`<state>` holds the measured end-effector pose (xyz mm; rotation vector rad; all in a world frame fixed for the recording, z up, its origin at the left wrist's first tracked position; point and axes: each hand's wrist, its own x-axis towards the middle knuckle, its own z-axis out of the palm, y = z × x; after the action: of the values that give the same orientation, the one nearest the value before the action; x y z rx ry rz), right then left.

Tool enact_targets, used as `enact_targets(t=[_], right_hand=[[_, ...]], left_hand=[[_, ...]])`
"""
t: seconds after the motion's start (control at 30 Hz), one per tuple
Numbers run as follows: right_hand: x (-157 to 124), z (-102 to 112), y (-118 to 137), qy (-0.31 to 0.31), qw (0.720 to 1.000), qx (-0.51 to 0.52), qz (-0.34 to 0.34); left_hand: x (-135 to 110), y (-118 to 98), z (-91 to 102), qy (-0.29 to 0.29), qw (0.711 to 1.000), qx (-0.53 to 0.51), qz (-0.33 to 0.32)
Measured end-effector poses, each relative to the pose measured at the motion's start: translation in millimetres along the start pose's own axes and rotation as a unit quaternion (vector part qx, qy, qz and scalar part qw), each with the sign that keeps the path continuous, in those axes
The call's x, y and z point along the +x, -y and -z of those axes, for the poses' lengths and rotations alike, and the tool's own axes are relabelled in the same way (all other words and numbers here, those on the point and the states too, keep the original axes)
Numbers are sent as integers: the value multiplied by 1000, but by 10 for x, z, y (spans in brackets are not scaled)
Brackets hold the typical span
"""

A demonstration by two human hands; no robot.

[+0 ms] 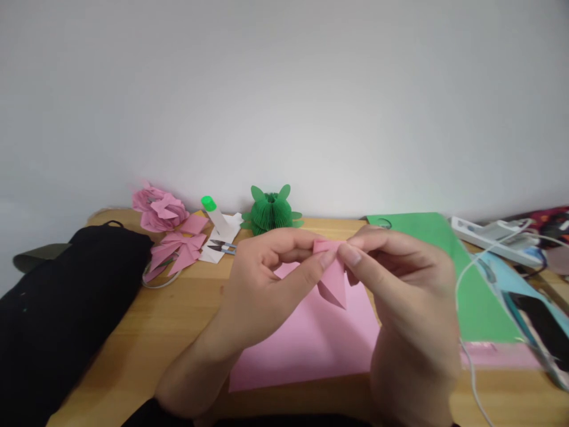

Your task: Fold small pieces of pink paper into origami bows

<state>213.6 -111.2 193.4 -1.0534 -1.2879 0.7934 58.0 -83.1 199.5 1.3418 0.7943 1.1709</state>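
A small piece of folded pink paper (332,283) hangs between my two hands, its pointed end down. My left hand (275,290) pinches its upper left edge between thumb and fingers. At the upper right corner, the thumb and forefinger of my right hand (404,284) are closed on the same paper. Part of the fold is hidden behind my thumbs. Below my hands, a larger pink sheet (306,350) lies flat on the wooden table (133,332).
Pink folded-paper pieces (178,249), a crumpled-looking pink paper flower (159,207), a glue stick (213,213) and thread snips (222,246) lie left. A green paper figure (271,212) stands behind. Right are green paper (471,284), a power strip (493,240), a white cable (460,296) and a phone (544,326).
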Motion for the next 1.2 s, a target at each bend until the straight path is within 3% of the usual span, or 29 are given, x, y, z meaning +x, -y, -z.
enact_targets(t=[0.63,1.2], right_hand=[[13,14,11,-3,1000,-9,-2],[22,26,22,5,1000,-26,8]], left_hand=[[-4,-10,-23,-19,999,-6,30],[-5,0,-20,-10,1000,1,11]])
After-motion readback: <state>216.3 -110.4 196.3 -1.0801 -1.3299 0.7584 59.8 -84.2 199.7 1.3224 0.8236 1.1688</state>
